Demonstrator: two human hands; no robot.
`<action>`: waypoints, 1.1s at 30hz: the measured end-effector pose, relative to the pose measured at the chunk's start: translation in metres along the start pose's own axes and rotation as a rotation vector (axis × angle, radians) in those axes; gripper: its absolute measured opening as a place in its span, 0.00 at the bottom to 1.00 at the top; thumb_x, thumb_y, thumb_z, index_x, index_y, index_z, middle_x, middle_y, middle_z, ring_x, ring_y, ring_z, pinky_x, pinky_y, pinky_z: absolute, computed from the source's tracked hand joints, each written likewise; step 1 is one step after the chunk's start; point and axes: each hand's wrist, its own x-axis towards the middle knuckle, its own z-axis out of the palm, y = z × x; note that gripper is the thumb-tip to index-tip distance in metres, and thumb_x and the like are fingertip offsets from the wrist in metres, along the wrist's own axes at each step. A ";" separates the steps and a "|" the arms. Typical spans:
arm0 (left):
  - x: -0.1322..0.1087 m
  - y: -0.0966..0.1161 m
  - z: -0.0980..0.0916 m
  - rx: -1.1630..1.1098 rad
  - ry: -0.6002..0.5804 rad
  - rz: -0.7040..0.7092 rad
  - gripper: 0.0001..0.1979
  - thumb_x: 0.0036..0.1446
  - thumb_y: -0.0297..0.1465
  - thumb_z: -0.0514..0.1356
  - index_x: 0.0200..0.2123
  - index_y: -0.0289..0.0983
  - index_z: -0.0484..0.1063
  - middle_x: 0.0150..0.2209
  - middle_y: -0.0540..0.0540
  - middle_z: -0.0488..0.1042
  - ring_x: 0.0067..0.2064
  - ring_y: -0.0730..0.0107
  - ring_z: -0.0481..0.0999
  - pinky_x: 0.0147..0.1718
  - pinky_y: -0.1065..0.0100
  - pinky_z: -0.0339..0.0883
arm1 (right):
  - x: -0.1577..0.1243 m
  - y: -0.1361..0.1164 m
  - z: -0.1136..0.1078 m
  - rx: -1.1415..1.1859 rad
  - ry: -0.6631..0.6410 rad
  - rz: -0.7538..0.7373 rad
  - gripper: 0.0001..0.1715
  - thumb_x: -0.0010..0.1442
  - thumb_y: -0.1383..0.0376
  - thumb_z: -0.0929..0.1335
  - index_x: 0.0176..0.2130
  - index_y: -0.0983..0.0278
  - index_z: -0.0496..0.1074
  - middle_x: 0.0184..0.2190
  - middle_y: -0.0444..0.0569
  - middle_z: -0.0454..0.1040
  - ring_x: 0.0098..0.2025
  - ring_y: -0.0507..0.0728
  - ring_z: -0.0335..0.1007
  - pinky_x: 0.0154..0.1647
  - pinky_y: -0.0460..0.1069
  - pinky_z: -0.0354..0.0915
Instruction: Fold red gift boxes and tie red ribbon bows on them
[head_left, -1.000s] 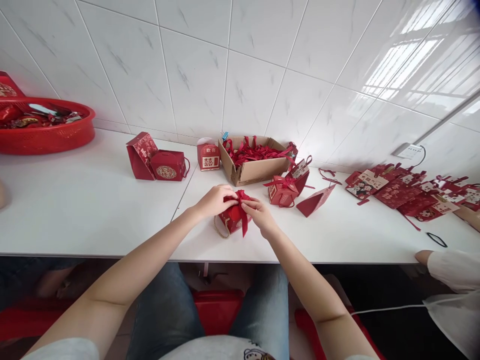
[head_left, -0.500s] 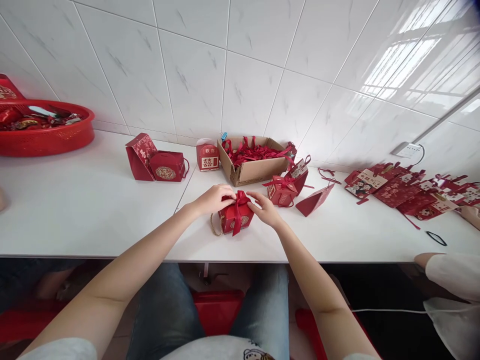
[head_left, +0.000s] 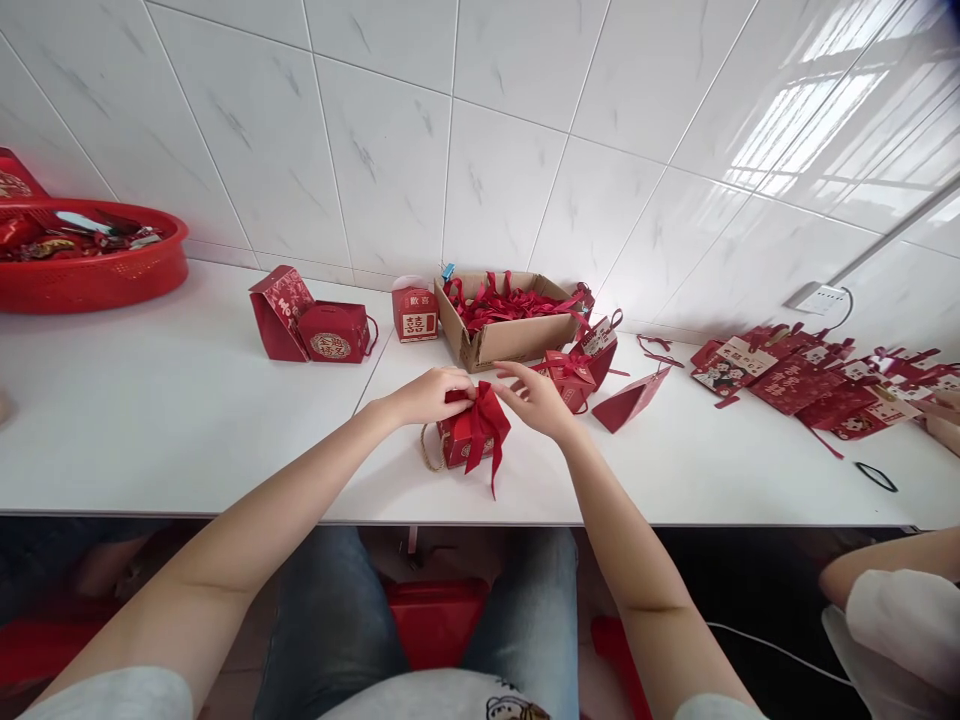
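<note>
Okay, I've got the left hand [head_left: 433, 397] pinching the ribbon [head_left: 478, 428] on top of the small red box [head_left: 454, 450], which sits near the front edge of the white surface [head_left: 225, 430]. My view has the right hand [head_left: 541, 403] loose, fingers spread, just beside the box. Behind: a cardboard carton [head_left: 521, 343] with more ribbons [head_left: 510, 308]; far left, a red basket [head_left: 97, 283].

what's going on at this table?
A person's left hand is at the top of a small red box, fingers bent by the red ribbon on it. The right hand is open on the other side; whether it touches is unclear. The box stands on the white table, ribbon tails hanging down its front. Behind sits a carton of loose ribbons.
</note>
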 end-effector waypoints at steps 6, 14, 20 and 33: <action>0.003 0.000 -0.004 0.072 -0.040 0.011 0.07 0.55 0.29 0.54 0.31 0.37 0.71 0.32 0.48 0.74 0.32 0.70 0.72 0.33 0.71 0.63 | 0.018 0.004 0.014 0.061 -0.142 -0.007 0.10 0.57 0.65 0.68 0.39 0.65 0.76 0.36 0.50 0.79 0.35 0.54 0.73 0.39 0.49 0.69; 0.000 0.008 -0.008 0.252 -0.074 -0.060 0.06 0.48 0.28 0.55 0.22 0.38 0.59 0.23 0.50 0.67 0.26 0.70 0.65 0.25 0.69 0.55 | 0.000 0.001 0.011 -0.124 -0.184 -0.181 0.16 0.57 0.74 0.65 0.42 0.64 0.79 0.34 0.51 0.76 0.33 0.53 0.70 0.37 0.49 0.67; -0.003 0.006 -0.007 0.187 -0.020 -0.117 0.06 0.49 0.28 0.55 0.22 0.38 0.59 0.24 0.50 0.68 0.28 0.70 0.67 0.28 0.70 0.58 | -0.006 0.009 0.013 -0.125 -0.195 -0.258 0.20 0.58 0.76 0.63 0.44 0.63 0.78 0.33 0.50 0.71 0.31 0.51 0.67 0.34 0.48 0.67; -0.002 0.001 -0.005 -0.118 -0.005 -0.151 0.10 0.57 0.33 0.56 0.36 0.38 0.76 0.38 0.47 0.78 0.39 0.67 0.75 0.39 0.68 0.68 | -0.007 0.017 0.016 -0.252 -0.241 -0.324 0.25 0.59 0.77 0.60 0.47 0.59 0.77 0.37 0.50 0.67 0.36 0.53 0.66 0.38 0.49 0.66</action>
